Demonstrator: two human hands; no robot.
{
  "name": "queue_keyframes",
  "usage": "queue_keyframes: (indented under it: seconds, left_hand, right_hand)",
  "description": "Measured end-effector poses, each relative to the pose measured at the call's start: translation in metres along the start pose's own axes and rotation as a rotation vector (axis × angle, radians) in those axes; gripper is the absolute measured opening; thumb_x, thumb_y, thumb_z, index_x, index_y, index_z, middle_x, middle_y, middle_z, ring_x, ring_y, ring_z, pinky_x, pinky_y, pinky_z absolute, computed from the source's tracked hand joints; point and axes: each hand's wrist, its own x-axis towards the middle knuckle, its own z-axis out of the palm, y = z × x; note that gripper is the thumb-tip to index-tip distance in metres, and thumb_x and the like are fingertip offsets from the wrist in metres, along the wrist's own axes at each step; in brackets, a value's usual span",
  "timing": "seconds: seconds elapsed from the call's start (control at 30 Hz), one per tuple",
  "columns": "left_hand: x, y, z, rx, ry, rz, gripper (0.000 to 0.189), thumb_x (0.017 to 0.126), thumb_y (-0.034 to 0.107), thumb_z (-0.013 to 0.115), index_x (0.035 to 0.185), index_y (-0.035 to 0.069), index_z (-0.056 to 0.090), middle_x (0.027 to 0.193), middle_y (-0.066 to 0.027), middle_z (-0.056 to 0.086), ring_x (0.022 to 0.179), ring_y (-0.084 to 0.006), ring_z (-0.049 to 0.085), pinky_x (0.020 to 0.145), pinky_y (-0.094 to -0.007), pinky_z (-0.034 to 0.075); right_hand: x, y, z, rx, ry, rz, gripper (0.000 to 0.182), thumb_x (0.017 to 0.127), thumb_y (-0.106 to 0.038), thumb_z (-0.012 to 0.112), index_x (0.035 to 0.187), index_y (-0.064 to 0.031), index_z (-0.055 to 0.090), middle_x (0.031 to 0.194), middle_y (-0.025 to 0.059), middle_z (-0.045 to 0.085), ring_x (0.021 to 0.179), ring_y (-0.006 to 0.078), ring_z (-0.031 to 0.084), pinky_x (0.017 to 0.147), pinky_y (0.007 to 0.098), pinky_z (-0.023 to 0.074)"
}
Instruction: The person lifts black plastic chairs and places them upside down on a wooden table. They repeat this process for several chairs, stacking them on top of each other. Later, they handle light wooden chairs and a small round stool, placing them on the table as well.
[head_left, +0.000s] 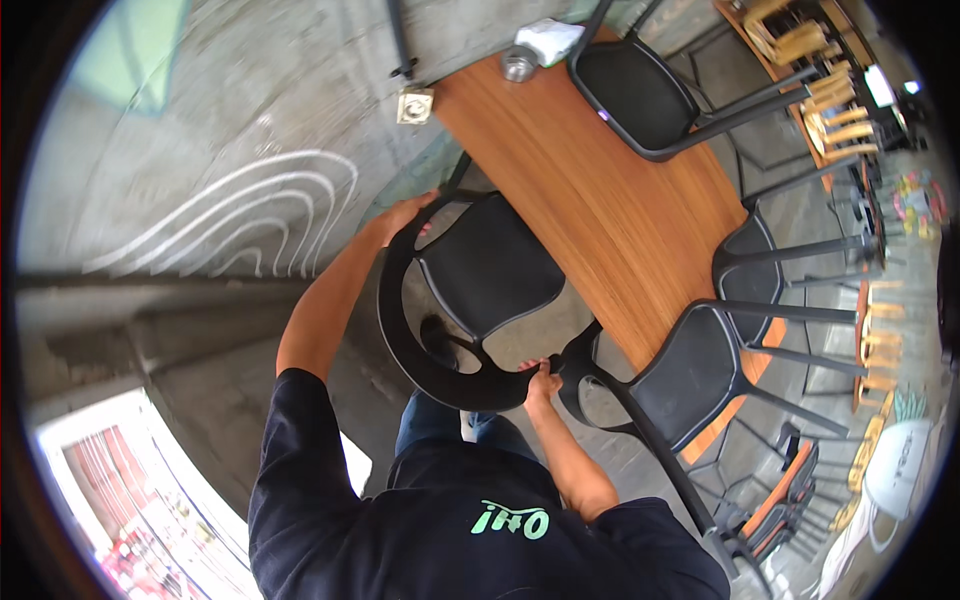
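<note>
A black chair (495, 262) with a wide curved backrest stands in front of me, its seat beside the long edge of a wooden table (570, 195). My left hand (405, 217) grips the far left end of the backrest, near the wall. On the other end, my right hand (541, 381) is closed around the backrest rim. Close beside that hand is the backrest of a second black chair (686, 375), which rests tipped over at the table's near end with its legs sticking out. The held chair's legs are mostly hidden.
More black chairs rest upturned on the table, one at the far end (637, 94) and one at the right (746, 270). A glass jar (519, 64) and white paper (551, 41) sit near the wall. A wall socket (415, 106) is by the corner. Wooden chairs (840, 120) stand beyond.
</note>
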Motion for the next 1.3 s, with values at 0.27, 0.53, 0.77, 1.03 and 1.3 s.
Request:
queue_keyframes:
  seconds: [0.27,0.53,0.77,1.03,1.3]
  left_hand:
    - [-0.136,-0.071,0.070,0.158,-0.053,0.231,0.056,0.079,0.061,0.060,0.090,0.006,0.062,0.075,0.0001,0.053,0.062,-0.0100,0.049,0.056,-0.0242,0.042]
    - [-0.236,-0.133,0.151,0.427,-0.075,0.326,0.075,0.074,0.066,0.062,0.107,-0.001,0.062,0.097,-0.0122,0.062,0.096,-0.0228,0.056,0.086,-0.0355,0.042]
    - [-0.347,-0.151,0.198,0.454,0.048,0.416,0.073,0.066,0.069,0.067,0.094,0.001,0.065,0.077,-0.0112,0.062,0.078,-0.0226,0.061,0.069,-0.0354,0.045]
    - [-0.432,-0.162,0.238,0.601,0.094,0.459,0.080,0.066,0.072,0.063,0.096,-0.003,0.062,0.074,-0.0197,0.063,0.074,-0.0332,0.064,0.068,-0.0421,0.048]
    - [-0.476,-0.166,0.278,0.713,0.031,0.494,0.071,0.070,0.063,0.066,0.096,-0.002,0.060,0.073,-0.0199,0.063,0.072,-0.0353,0.064,0.065,-0.0430,0.048]
  right_hand:
    - [-0.013,0.052,-0.122,-0.021,-0.134,0.159,0.030,0.093,-0.028,0.055,0.093,0.0019,0.051,0.080,0.0147,0.061,0.063,0.0269,0.063,0.058,0.0423,0.0545]
    - [0.031,0.031,-0.186,-1.140,-0.521,0.587,0.049,0.091,-0.039,0.054,0.116,0.0033,0.047,0.101,0.0225,0.062,0.085,0.0327,0.064,0.070,0.0463,0.0538]
    - [0.091,-0.015,-0.132,-0.900,-0.907,0.040,0.013,0.077,-0.007,0.055,0.081,0.0019,0.063,0.069,0.0095,0.064,0.062,0.0193,0.063,0.051,0.0322,0.0484]
    - [-0.209,-0.187,0.077,-0.485,-1.302,-0.703,0.015,0.092,-0.013,0.053,0.095,-0.0001,0.060,0.071,0.0034,0.060,0.059,0.0080,0.055,0.052,0.0207,0.0444]
    - [-0.323,-0.062,0.156,-1.465,-1.758,-0.909,0.045,0.088,-0.037,0.057,0.103,0.0054,0.052,0.083,0.0097,0.056,0.070,0.0172,0.058,0.061,0.0294,0.0504]
